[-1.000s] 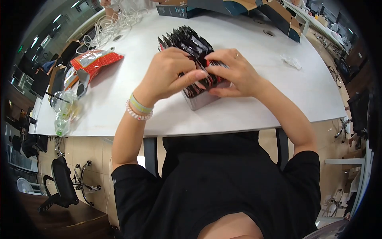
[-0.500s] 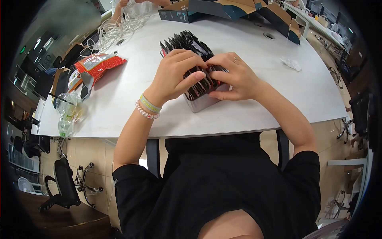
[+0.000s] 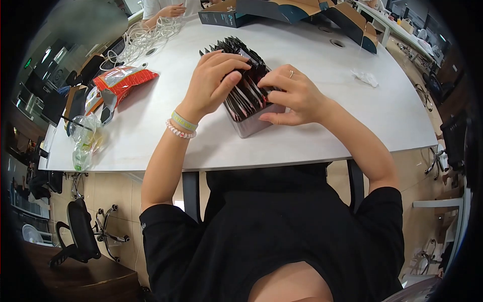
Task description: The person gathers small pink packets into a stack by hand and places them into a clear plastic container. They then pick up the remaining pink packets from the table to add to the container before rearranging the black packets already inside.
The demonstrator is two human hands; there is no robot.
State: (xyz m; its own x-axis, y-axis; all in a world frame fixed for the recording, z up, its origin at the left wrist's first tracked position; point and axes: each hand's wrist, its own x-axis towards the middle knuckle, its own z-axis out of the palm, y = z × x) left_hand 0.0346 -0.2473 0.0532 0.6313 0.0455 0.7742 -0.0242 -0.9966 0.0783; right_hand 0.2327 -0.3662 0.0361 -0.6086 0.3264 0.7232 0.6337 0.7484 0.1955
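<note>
Many thin black packets (image 3: 246, 96) stand in a tight row inside a translucent box (image 3: 250, 126) on the white table. Over the left and far side of the row is my left hand (image 3: 216, 80), its fingers apart and bent across the packet tops, with nothing seen in its grasp. My right hand (image 3: 292, 95) is at the box's right side, its fingers curled at the packet edges and its thumb low beside the box wall. Whether a packet is pinched there is hidden by the fingers.
A red snack bag (image 3: 126, 83) and a clear plastic cup (image 3: 84, 133) lie at the left. White cables (image 3: 151, 38) are heaped behind them. Open dark cartons (image 3: 282, 12) stand at the far edge, near another person's hand (image 3: 173, 10). Crumpled tissue (image 3: 365, 78) lies right.
My left hand has moved left and up, away from my right hand, exposing more packets. At the far side, the other person's hand has changed position.
</note>
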